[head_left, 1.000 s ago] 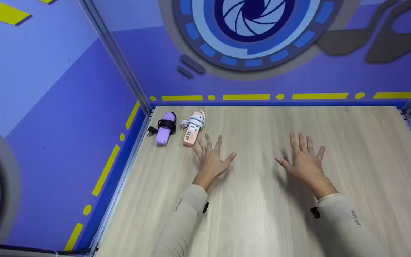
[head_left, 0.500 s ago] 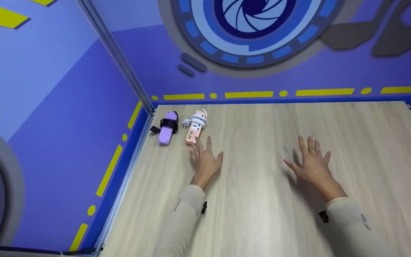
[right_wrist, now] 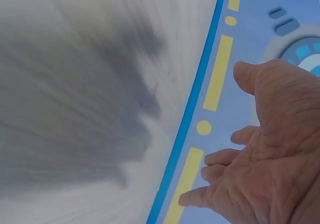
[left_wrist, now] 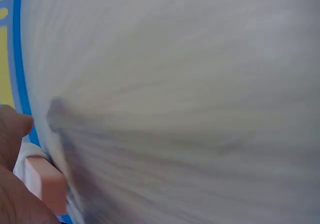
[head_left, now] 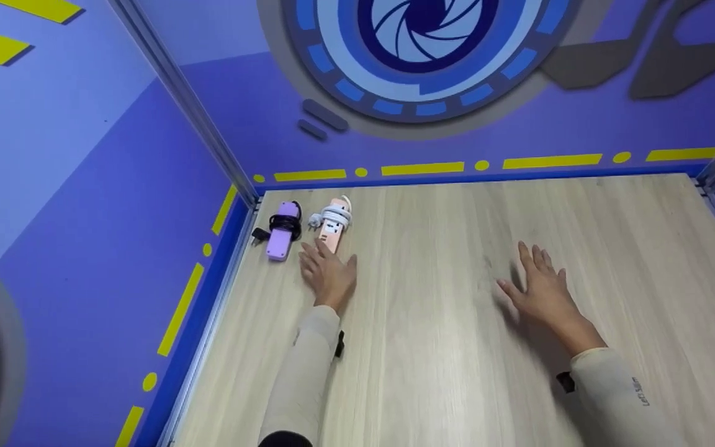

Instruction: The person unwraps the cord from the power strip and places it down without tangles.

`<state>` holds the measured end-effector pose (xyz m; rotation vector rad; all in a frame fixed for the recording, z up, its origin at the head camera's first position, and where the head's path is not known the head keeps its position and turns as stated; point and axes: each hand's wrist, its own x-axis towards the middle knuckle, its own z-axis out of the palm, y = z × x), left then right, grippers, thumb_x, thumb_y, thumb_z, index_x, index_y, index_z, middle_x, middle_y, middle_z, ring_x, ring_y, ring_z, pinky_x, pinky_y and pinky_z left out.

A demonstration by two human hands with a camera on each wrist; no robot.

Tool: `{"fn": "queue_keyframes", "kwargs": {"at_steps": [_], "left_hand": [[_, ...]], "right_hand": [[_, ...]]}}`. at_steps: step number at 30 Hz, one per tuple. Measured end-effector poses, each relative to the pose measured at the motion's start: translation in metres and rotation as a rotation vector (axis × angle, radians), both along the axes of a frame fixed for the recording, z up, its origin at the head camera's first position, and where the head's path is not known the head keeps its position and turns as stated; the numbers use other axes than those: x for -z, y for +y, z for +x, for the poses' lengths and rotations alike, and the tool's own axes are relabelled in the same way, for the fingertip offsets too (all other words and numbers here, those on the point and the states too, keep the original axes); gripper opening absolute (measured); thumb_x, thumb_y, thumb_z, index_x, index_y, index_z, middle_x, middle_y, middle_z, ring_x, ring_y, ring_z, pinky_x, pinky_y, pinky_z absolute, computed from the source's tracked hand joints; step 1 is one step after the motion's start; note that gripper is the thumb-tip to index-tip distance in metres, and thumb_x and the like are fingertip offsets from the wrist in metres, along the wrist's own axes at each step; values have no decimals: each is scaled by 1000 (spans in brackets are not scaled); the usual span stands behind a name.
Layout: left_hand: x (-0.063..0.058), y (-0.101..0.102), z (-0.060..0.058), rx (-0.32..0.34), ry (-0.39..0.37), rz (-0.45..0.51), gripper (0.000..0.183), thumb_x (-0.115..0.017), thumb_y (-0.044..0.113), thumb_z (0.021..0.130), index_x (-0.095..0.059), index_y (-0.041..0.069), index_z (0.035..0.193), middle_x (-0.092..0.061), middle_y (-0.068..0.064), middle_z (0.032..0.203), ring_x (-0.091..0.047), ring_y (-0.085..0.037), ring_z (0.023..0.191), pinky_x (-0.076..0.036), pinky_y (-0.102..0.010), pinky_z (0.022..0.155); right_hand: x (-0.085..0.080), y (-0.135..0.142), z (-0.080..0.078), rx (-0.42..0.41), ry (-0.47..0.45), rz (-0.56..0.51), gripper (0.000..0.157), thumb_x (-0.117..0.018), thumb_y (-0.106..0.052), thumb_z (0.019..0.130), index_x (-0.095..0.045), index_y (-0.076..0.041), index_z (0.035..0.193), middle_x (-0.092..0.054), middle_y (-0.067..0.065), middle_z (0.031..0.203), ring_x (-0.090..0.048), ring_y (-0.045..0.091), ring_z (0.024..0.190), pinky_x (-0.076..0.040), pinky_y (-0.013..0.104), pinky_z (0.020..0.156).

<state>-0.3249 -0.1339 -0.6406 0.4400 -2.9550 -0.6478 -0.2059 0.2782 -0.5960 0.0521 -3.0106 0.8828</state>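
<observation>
My left hand [head_left: 331, 276] is at the near end of a pink power strip [head_left: 331, 239], its fingertips overlapping that end in the head view. White cord is wound round the strip's far half, with a white plug [head_left: 314, 221] sticking out to the left. In the left wrist view the pink strip's end [left_wrist: 52, 189] shows just beyond the hand [left_wrist: 15, 184]. A purple power strip [head_left: 279, 244] wrapped in black cord [head_left: 285, 225] lies to the left. Far off to the right, my right hand [head_left: 545, 295] hovers over the table with spread fingers, holding nothing.
The wood-look table [head_left: 432, 310] meets a printed blue-purple wall [head_left: 221, 112] at the back and left, with metal posts at the corners. A black plug [head_left: 260, 235] lies beside the purple strip, close to the left edge.
My left hand has moved left and forward to the pink power strip's near end, its fingers drawing closer together. The right hand has shifted slightly right. Both strips lie where they were.
</observation>
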Motion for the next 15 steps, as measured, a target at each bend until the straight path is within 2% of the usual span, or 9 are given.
{"fn": "queue_keyframes", "kwargs": {"at_steps": [3, 5, 9, 12, 15], "left_hand": [[3, -13, -14, -70, 26, -54, 100, -63, 56, 90, -11, 3, 158, -10, -27, 164, -13, -47, 152, -17, -60, 120], [6, -19, -24, -90, 47, -75, 96, -63, 54, 91, -16, 2, 157, -20, -28, 162, -23, -45, 149, -23, -58, 118], [14, -25, -37, -102, 81, -85, 86, -64, 52, 92, -27, 2, 152, -40, -25, 149, -43, -39, 136, -36, -52, 111], [17, -22, -43, -112, 103, -94, 81, -65, 51, 92, -33, 3, 149, -48, -22, 141, -49, -37, 129, -40, -50, 107], [17, -16, -48, -82, 136, -95, 75, -66, 47, 93, -37, 3, 147, -51, -21, 139, -51, -37, 126, -41, -50, 106]], "right_hand": [[1, 2, -2, -16, 6, -39, 92, -57, -50, 97, -4, -8, 160, -9, 37, 160, -8, 56, 148, -9, 78, 110], [2, 5, -1, -16, 6, -54, 92, -57, -48, 97, -4, -8, 160, -9, 36, 161, -9, 56, 148, -10, 77, 111], [6, 11, 5, -7, -11, -68, 91, -58, -47, 97, -5, -6, 160, -10, 36, 161, -10, 55, 148, -12, 75, 112], [8, 15, 9, -8, -35, -93, 93, -57, -50, 97, -3, -9, 160, -8, 34, 162, -7, 54, 149, -13, 74, 113], [10, 18, 12, -9, -35, -131, 94, -57, -53, 96, 0, -14, 161, -6, 30, 164, -5, 51, 151, -15, 72, 113]]}}
